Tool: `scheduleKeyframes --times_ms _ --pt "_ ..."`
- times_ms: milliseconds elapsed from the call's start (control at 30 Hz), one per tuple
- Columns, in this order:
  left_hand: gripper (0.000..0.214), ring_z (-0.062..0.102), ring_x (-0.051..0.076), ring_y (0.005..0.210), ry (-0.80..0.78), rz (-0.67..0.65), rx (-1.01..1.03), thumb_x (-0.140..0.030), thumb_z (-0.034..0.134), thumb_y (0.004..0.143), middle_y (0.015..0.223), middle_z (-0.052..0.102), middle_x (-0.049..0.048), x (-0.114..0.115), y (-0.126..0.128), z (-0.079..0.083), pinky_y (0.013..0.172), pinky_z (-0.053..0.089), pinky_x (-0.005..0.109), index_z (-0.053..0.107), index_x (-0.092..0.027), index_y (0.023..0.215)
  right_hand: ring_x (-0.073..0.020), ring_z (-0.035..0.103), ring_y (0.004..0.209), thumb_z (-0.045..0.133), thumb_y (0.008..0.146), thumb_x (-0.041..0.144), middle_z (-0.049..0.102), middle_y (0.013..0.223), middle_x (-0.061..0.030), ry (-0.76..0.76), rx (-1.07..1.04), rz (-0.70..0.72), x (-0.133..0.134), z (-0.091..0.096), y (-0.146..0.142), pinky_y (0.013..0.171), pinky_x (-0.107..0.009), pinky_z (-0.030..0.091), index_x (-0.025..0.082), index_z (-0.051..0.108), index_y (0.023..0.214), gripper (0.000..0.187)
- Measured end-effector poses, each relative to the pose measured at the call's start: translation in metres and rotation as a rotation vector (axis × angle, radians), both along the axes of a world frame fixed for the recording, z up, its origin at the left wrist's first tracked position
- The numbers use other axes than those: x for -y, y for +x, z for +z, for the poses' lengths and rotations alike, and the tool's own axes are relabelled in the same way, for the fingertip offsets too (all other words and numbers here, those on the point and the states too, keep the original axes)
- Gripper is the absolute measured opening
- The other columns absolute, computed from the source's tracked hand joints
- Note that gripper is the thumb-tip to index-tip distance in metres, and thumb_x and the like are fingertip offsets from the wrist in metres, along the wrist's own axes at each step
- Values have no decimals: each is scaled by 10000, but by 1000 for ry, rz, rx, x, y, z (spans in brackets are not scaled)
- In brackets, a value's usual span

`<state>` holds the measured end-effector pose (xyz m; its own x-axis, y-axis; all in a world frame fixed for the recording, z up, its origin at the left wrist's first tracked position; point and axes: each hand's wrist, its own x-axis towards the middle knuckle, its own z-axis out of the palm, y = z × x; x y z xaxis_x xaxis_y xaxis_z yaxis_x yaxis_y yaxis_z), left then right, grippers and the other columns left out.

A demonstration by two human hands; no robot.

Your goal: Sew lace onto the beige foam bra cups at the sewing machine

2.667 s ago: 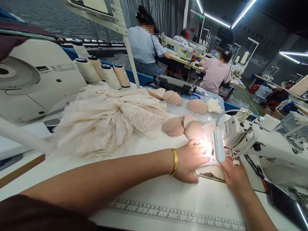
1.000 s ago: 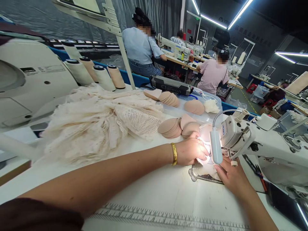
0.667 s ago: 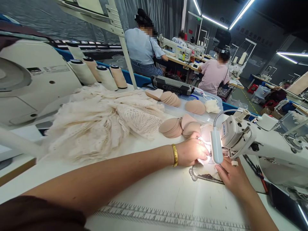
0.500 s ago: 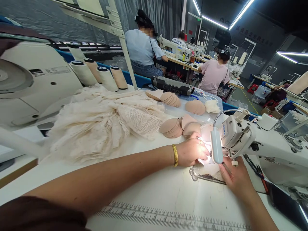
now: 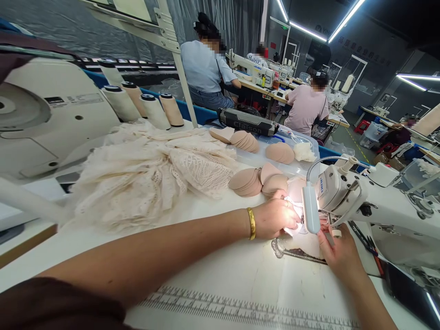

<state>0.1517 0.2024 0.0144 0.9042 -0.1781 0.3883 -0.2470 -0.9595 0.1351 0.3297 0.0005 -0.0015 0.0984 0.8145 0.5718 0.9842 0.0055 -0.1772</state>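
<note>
My left hand [image 5: 275,219], with a gold bangle on the wrist, is curled over a small pale lace piece [image 5: 294,243] under the bright lamp [image 5: 311,213] at the needle of the white sewing machine [image 5: 371,206]. Its fingers are closed on the fabric. My right hand [image 5: 338,252] lies on the same piece just right of the needle, fingers pressed down on it. The fabric's exact shape is washed out by the glare.
A heap of cream lace [image 5: 147,169] covers the table's left. Stacks of beige bra cups [image 5: 257,181] lie behind my hands, more in a clear tray [image 5: 280,153]. Thread cones [image 5: 154,110] stand at the back. Other people sit at machines beyond. A printed ruler [image 5: 240,311] runs along the front edge.
My left hand has drawn in from lying flat to a curl at the needle. My right hand has shifted slightly up toward the presser foot. The lace piece has turned a little.
</note>
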Motion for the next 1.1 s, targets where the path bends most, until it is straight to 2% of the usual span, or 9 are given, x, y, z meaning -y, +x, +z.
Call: scheduleKeyframes --times_ms 133,333,467,633,800,967,1100 --pt "174 605 226 899 8 9 -27 -77 648 768 934 764 35 0 -1 1 964 242 455 710 -222 843 -320 629 1072 477 1046 297 699 1130 -126 -6 -12 2 0 0 0 902 -562 562 241 604 1136 165" --pt "148 610 233 909 12 9 -18 -111 646 795 956 772 44 -1 -1 -2 975 249 472 718 -225 854 -297 661 995 480 1039 263 710 1064 -100 45 43 39 -1 4 -3 857 -523 573 259 631 1041 151" --pt "169 619 234 928 8 2 2 -111 657 789 987 777 43 -2 0 -3 965 262 463 727 -233 883 -283 669 955 491 1032 243 717 990 -85 51 51 56 -1 6 -4 843 -495 579 254 629 977 149" --pt "238 621 225 900 11 -10 13 -79 657 774 957 767 30 -2 -1 -3 912 277 438 732 -248 923 -286 671 993 500 1031 228 718 1014 -100 85 82 78 0 7 -3 828 -467 583 242 611 939 144" --pt "188 612 238 904 59 31 22 -116 670 786 951 748 35 0 -1 -4 886 281 445 715 -237 922 -263 682 872 484 1042 247 707 907 -86 75 96 72 0 5 -1 775 -444 581 240 585 922 157" --pt "117 590 245 875 156 71 24 -148 715 756 892 716 46 2 -2 -6 900 285 469 686 -209 852 -255 672 795 470 1049 312 708 869 -84 21 39 62 1 3 -2 698 -398 563 231 603 1050 156" --pt "95 585 225 823 184 73 58 -210 745 788 873 706 27 6 -5 -8 920 304 470 698 -219 871 -248 659 749 443 1058 311 694 820 -58 -97 -4 73 4 2 -4 656 -366 528 227 601 1130 193"
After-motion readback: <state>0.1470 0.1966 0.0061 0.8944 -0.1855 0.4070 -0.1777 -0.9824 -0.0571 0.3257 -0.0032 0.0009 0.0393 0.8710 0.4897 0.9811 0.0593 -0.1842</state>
